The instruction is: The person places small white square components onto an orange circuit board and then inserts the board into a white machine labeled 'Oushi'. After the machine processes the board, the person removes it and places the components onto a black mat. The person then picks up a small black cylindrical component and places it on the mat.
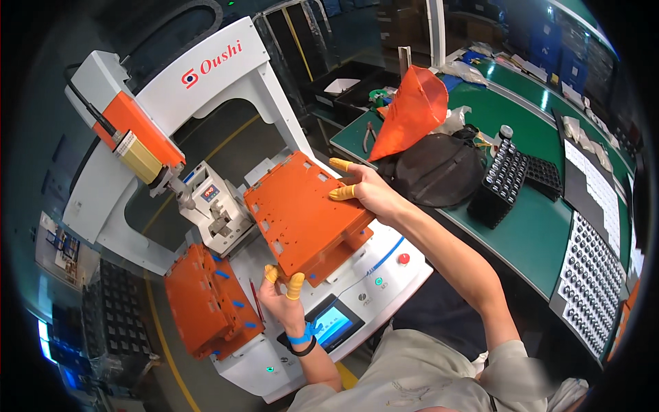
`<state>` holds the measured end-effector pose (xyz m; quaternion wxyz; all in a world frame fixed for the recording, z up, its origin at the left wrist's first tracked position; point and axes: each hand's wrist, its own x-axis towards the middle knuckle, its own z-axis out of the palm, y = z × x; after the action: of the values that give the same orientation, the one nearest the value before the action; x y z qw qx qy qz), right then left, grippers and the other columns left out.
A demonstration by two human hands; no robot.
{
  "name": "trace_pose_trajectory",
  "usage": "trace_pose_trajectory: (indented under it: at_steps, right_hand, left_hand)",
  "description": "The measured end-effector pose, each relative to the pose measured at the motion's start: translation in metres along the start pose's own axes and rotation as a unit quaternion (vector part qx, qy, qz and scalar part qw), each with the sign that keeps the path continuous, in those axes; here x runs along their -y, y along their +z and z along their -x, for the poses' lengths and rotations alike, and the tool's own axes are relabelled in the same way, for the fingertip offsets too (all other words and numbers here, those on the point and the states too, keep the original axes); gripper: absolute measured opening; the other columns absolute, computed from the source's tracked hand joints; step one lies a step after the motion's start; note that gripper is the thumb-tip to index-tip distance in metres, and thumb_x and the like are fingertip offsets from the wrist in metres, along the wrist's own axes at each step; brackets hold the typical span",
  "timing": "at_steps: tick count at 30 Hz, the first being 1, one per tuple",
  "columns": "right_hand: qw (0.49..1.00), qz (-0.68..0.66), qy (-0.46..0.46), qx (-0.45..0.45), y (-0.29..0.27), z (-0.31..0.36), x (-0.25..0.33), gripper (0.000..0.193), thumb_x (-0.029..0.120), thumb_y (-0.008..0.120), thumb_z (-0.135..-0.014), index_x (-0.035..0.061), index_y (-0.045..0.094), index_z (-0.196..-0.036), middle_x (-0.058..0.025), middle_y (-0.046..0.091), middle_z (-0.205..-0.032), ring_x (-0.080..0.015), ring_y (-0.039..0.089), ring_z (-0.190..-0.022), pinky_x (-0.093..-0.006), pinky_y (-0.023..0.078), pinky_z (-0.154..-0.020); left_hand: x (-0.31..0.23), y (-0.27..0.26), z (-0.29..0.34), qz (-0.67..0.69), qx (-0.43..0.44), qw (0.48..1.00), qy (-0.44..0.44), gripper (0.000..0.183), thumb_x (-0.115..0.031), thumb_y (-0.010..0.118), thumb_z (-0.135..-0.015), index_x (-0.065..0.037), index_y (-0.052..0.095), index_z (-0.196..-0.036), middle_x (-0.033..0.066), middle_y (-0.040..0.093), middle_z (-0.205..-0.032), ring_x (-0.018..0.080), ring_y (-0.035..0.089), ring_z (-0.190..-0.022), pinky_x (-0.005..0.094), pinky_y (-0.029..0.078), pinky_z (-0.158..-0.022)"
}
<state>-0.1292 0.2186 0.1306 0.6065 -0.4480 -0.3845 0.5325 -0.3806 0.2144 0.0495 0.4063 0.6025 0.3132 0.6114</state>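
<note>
An orange fixture plate (302,216) with small holes and slots lies tilted over the white machine's bed, between my two hands. My right hand (374,192) is closed on its far right edge, with yellow finger cots on the fingers. At the near left corner, my left hand (280,305) pinches the plate's edge, also with yellow finger cots, and a blue strap and a dark band circle that wrist. Another orange fixture (206,302) with blue pegs sits to the left on the machine. The plate's underside is mostly hidden.
The white gantry machine (165,89) carries a yellow-bodied driver (139,158) near a small feeder unit (216,209). A touchscreen (333,324) and a red button (403,259) are at the front. On the green bench (522,254) are an orange cone (415,113), a black round bag (432,168) and black trays (504,175).
</note>
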Motion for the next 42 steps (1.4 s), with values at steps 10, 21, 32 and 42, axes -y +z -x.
trace_pose_trajectory:
  at_steps: [10, 21, 32, 42]
  right_hand:
    - [0.999, -0.034, 0.028, 0.009, -0.017, -0.054, -0.035, 0.075, 0.003, 0.067, -0.09, 0.0006, 0.029, -0.155, -0.0195, 0.067, -0.121, -0.0221, 0.07, -0.097, -0.0356, 0.057, -0.082]
    - [0.824, 0.351, -0.423, -0.134, -0.015, 0.029, -0.068, 0.03, 0.002, 0.067, -0.086, 0.0026, 0.064, -0.115, -0.0156, 0.066, -0.105, -0.0348, 0.065, -0.089, -0.0414, 0.053, -0.079]
    - [0.796, 0.455, -0.388, 0.092, -0.071, 0.16, -0.304, 0.055, 0.031, 0.047, -0.103, -0.006, 0.04, -0.143, -0.0278, 0.042, -0.144, -0.043, 0.038, -0.137, -0.0534, 0.031, -0.116]
    - [0.802, 0.461, -0.376, 0.042, -0.051, 0.171, -0.342, 0.08, 0.029, 0.056, -0.093, -0.008, 0.021, -0.155, -0.0269, 0.02, -0.163, -0.0406, 0.014, -0.154, -0.055, 0.017, -0.123]
  left_hand:
    - [0.031, 0.009, -0.012, -0.061, -0.045, 0.997, -0.026, 0.043, -0.03, 0.088, -0.078, 0.004, 0.063, -0.087, -0.0011, 0.05, -0.083, 0.0128, 0.042, -0.08, 0.0294, 0.036, -0.074]
    - [0.06, -0.008, 0.002, -0.217, -0.095, 0.972, 0.003, 0.058, -0.037, 0.091, -0.072, -0.001, 0.065, -0.11, 0.0002, 0.047, -0.091, 0.0174, 0.04, -0.082, 0.033, 0.034, -0.075]
    - [0.006, 0.051, 0.029, -0.215, -0.115, 0.969, 0.038, 0.044, -0.026, 0.07, -0.097, 0.007, 0.062, -0.125, 0.0209, 0.065, -0.119, 0.0299, 0.061, -0.105, 0.0395, 0.049, -0.093]
    - [0.029, 0.044, 0.017, -0.248, -0.08, 0.961, 0.092, 0.041, -0.026, 0.068, -0.098, 0.007, 0.063, -0.122, 0.0192, 0.067, -0.116, 0.028, 0.062, -0.1, 0.0369, 0.049, -0.092]
